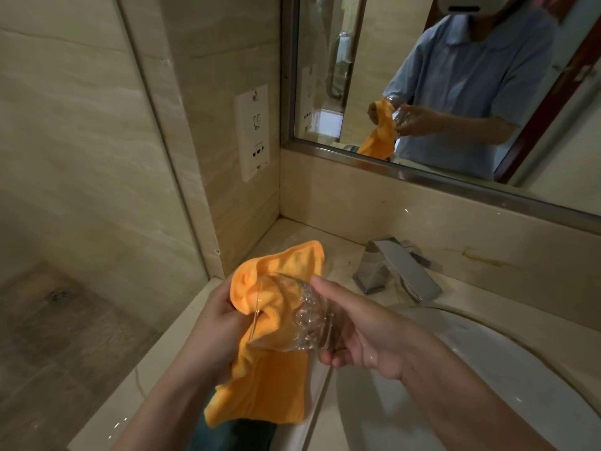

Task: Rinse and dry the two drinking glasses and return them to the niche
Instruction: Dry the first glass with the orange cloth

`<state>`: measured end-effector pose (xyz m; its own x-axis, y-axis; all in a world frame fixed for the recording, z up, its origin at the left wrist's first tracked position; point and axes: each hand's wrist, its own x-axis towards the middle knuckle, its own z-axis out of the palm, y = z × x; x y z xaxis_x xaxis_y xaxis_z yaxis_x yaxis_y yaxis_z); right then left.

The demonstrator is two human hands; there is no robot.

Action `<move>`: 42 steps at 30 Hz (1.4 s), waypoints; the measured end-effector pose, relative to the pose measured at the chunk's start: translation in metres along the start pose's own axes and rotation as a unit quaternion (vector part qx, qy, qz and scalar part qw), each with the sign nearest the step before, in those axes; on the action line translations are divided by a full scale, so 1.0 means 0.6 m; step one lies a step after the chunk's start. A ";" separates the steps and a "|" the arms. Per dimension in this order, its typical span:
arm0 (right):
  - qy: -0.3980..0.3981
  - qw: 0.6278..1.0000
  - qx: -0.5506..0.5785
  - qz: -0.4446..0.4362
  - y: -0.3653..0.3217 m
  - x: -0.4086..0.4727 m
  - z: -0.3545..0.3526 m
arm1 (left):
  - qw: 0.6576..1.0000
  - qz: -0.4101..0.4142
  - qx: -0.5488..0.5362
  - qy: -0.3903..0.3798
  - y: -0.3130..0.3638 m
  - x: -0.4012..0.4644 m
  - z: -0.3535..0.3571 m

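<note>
Only one drinking glass (292, 315) can be seen; it is clear and hard to trace, its rim showing mainly as a thin line against the orange cloth (260, 369). A niche cannot be made out anywhere. Both forearms are cut off by the bottom edge, and a dark blue-green thing below the cloth is mostly hidden, so what it is cannot be told.

The glass is held in the air on its side, mouth toward the left, above the front left part of the worktop (227, 288) and just left of the white sink (487, 369). The right hand (361, 333) grips its base end, fingers (328, 288) curled over the top and thumb underneath, closed firmly on the glass; water drops shine on this hand. The left hand (208, 323) is closed on a bunch of the cloth, part of which is pushed into the mouth of the glass, while the rest hangs down below the hands. The left fingertips are buried in the folds and cannot be seen.

A chrome tap (396, 271) stands at the back edge of the worktop behind the sink. The mirror (422, 76) above reflects the person, glass and cloth. A white socket plate (253, 131) sits on the side wall.
</note>
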<state>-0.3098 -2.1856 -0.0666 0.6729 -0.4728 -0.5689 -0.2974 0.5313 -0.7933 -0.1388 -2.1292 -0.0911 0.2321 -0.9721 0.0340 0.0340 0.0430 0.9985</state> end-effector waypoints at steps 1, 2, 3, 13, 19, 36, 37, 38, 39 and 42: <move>0.004 1.000 0.011 0.009 0.001 0.003 0.000 | 1.000 0.008 -0.001 0.014 0.000 -0.002 0.002; 0.005 0.999 0.024 0.024 0.003 0.006 -0.001 | 1.000 0.018 -0.002 0.024 0.000 -0.002 0.003; 0.003 0.998 0.040 0.048 0.004 0.008 -0.001 | 0.999 0.026 -0.003 0.030 0.003 -0.003 0.002; 0.084 0.975 0.204 0.023 0.063 0.028 0.031 | 0.990 0.032 -0.027 0.134 0.039 0.023 -0.033; 0.315 0.932 -0.020 -0.177 0.055 0.027 0.052 | 0.951 0.125 0.258 -0.112 0.027 0.005 -0.032; 0.315 0.808 -0.376 -0.327 0.057 0.047 0.063 | 0.915 0.005 0.402 -0.036 0.020 0.074 0.013; 0.316 0.807 -0.377 -0.327 0.056 0.045 0.063 | 0.927 -0.020 0.374 -0.013 0.017 0.072 0.012; 0.317 0.808 -0.375 -0.326 0.055 0.043 0.062 | 0.941 -0.046 0.335 0.007 0.016 0.070 0.010; 0.315 0.812 -0.372 -0.321 0.052 0.040 0.062 | 0.955 -0.075 0.286 0.015 0.018 0.066 0.009; 0.292 0.818 -0.384 -0.315 0.043 0.031 0.064 | 0.980 -0.127 0.151 -0.007 0.022 0.059 0.003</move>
<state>-0.2791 -2.1535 -0.0892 0.4854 -0.8566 0.1752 -0.5044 -0.4380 -0.7441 -0.1321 -2.1633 -0.0764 0.2392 -0.9460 -0.2189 -0.2011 -0.2688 0.9420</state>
